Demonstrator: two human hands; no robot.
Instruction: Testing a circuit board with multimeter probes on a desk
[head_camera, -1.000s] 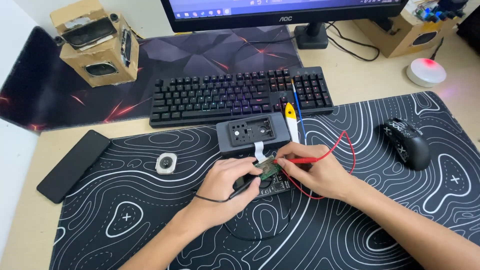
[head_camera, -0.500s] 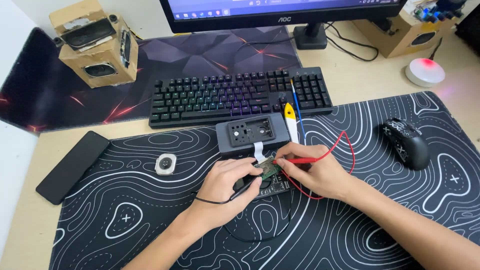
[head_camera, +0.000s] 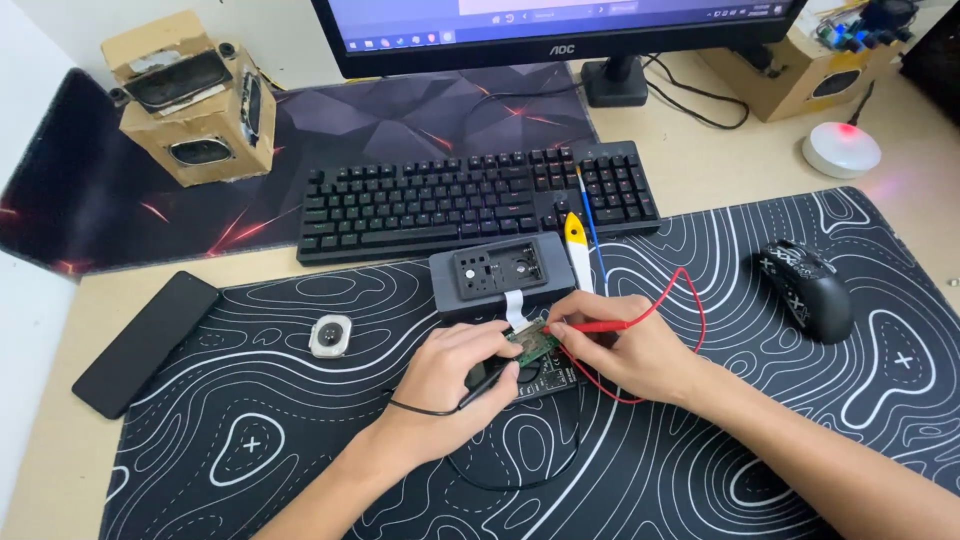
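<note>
Desk (head_camera: 700, 165) of pale wood, covered toward the near edge by a black desk mat with white contour lines (head_camera: 300, 440); a second dark mat with red streaks (head_camera: 400, 120) lies under the keyboard (head_camera: 470, 200) toward the far edge. Almost nothing changed across the last second: both hands stay parked mid-mat just in front of the grey device housing (head_camera: 490, 275), so probing looks ongoing, not finished. Left hand (head_camera: 450, 380) clenched around a black probe (head_camera: 490, 380), tip at the small green circuit board (head_camera: 535, 345). Right hand (head_camera: 620, 350) pinching a red probe (head_camera: 590, 326), tip touching the same board; red lead (head_camera: 690, 300) loops toward the mat's right side. Board sits on a dark pad, tied to the housing by a white ribbon cable (head_camera: 515, 308). Exact contact points hidden by the fingers; board detail too small to read. Black lead (head_camera: 520, 470) curls near the wrists, its end not traceable. Yellow-handled tool (head_camera: 577, 240) beside the housing, phone (head_camera: 145, 340) at the mat's left edge, small round white part (head_camera: 331, 335) nearby, mouse (head_camera: 810, 290) right. Monitor (head_camera: 560, 30) cut off at top; cardboard speaker boxes (head_camera: 195, 95) at the far corners, right one cropped.
</note>
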